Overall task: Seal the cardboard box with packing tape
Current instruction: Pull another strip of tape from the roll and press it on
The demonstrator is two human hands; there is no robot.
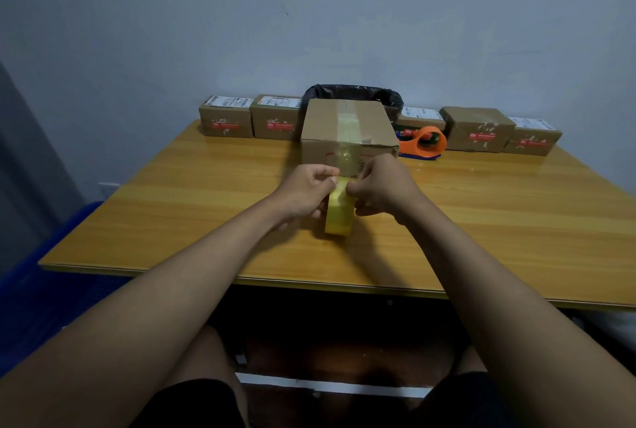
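Note:
A brown cardboard box [327, 124] stands in the middle of the wooden table [172, 214], flaps closed. A clear strip of tape runs along its top seam and down its front face. A yellowish roll of packing tape [339, 216] stands on edge just in front of the box. My left hand [304, 195] grips the roll from the left, thumb on top. My right hand [380, 188] pinches the tape at the roll's top right, where the strip leaves toward the box.
An orange tape dispenser [425, 143] lies right of the box. Several small brown parcels [227, 121] [478, 130] line the table's back edge by the wall. A black-lined bin [354, 93] sits behind the box. A blue crate [41, 290] stands at the left.

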